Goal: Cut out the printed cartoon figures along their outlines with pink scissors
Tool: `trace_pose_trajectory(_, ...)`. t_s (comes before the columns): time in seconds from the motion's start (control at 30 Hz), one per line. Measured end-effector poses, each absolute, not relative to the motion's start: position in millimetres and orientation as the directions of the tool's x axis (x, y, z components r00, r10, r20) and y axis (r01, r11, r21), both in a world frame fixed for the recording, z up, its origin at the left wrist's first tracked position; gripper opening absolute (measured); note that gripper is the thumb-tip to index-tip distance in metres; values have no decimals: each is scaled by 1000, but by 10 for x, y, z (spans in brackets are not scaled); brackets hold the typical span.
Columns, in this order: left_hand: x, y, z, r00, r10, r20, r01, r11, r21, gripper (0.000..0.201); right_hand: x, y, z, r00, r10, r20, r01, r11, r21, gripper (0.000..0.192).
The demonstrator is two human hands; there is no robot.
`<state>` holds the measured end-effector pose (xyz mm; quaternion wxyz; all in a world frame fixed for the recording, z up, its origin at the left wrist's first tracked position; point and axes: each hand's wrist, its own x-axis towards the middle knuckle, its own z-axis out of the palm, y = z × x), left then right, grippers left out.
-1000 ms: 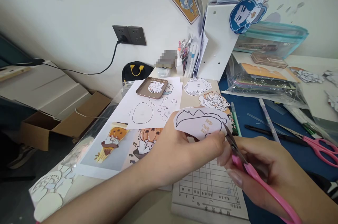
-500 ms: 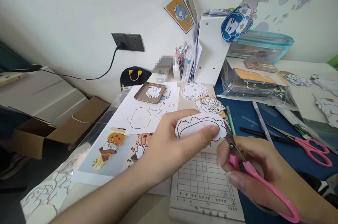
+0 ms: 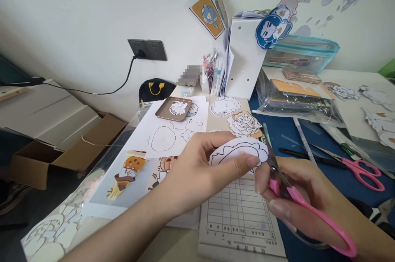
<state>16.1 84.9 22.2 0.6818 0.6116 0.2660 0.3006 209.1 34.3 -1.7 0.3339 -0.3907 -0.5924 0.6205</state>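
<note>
Between the thumb and fingers of my left hand point(image 3: 212, 167) is a white paper cutout point(image 3: 236, 151) with a black wavy outline drawn on it. My right hand point(image 3: 304, 190) grips pink-handled scissors point(image 3: 324, 219), their blades pointing up and away from me. The blades meet the cutout's right edge, beside my left thumb tip. How far they are apart is hard to make out. Below both hands lies a pad with a printed grid point(image 3: 236, 212). Just beyond the cutout rest several drawn paper pieces point(image 3: 243, 123).
A brown tray point(image 3: 158, 114) holding small cutouts stands on a white drawing sheet point(image 3: 142, 140). On the right lie a second pair of pink scissors point(image 3: 367, 171), a black-handled cutter point(image 3: 311, 158) and a plastic bag of papers point(image 3: 304, 105). A white file holder point(image 3: 245, 60) stands against the wall.
The paper cutout has turned and tilted slightly in my left hand, its upper edge now more rounded. My right hand and the scissors have shifted a little to the right. The view has moved slightly.
</note>
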Motion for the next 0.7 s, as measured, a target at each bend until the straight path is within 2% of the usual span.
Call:
trace_pose_trajectory(0.13,174,860,238,648,762,7,-23,10,1000,26,2069,361,6,-453,887,-86,83,-54,-995,16)
trace_pose_trajectory(0.3,193,871,160,612,790,-9,-1,12,1000,11,2059,383,17,-421,902,-97,144,-39,-989,13)
trace_pose_trajectory(0.4,197,889,153,589,808,-4,-8,11,1000,10,2070,394,23,-419,901,-116,174,-46,-984,13)
trace_pose_trajectory(0.57,195,882,201,630,777,-12,-7,21,1000,18,2102,409,49,-451,884,-124,204,-34,-978,16)
trace_pose_trajectory(0.7,182,855,193,627,778,-23,-20,46,999,15,2116,405,51,-475,871,-126,230,-15,-973,18)
